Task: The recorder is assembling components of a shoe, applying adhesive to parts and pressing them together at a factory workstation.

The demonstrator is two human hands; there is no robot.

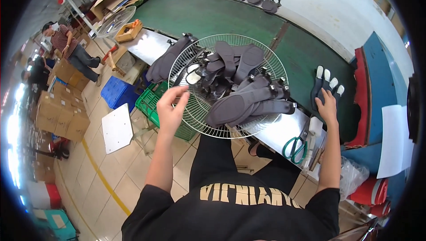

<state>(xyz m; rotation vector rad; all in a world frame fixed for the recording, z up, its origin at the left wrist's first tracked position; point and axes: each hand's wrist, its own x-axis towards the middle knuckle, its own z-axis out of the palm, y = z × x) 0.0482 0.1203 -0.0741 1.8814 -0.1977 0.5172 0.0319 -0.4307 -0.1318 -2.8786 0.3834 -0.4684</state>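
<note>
A round wire basket (183, 116) in front of me bears a heap of dark shoe soles (230, 110) with small black heels. My left hand (171, 110) is raised beside the basket's left rim, thumb and fingers apart, with nothing seen between them. Nearest it inside the basket are pieces with pale pads (193, 77). On the right, my right hand (327, 107) reaches over several dark soles with white heel ends (333, 82) lying side by side on the green bench. Its fingers are stretched out on them; the undersides of the fingertips are hidden.
More dark soles line the far edge of the green worktop (186, 12), and others lie left of the basket. Green-handled scissors (294, 148) lie at the near right. A blue panel (377, 81) bounds the right side. Crates, cartons (62, 114) and a person (73, 48) are at left.
</note>
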